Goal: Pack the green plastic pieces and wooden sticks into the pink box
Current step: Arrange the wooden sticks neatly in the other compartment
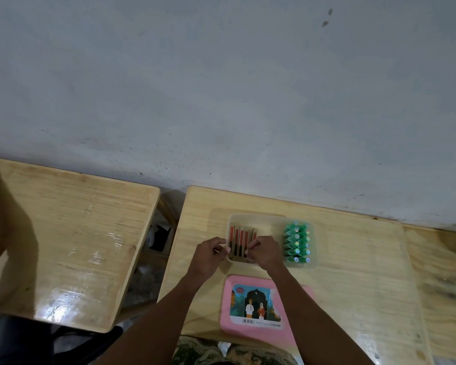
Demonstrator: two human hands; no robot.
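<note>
Two pale wooden tables (353, 259) are set by a grey wall (221, 88). Lower middle, thin wooden sticks (241, 238) are pinched by the right hand (264, 252); the left hand (210, 255) grip cannot be told.

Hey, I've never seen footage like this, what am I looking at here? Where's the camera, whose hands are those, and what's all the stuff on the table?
No machine here: a person works with bare hands, and the one picture comes from a camera worn on their head, looking down. The left hand and right hand reach over a pale tray on a wooden table. In it lie wooden sticks in a row and, to their right, green plastic pieces. The right hand pinches the sticks' near ends; the left hand's fingers curl at the tray's left edge, but what they hold I cannot tell. Nearer the person lies the pink box with a picture label. A second table stands on the left.
</note>
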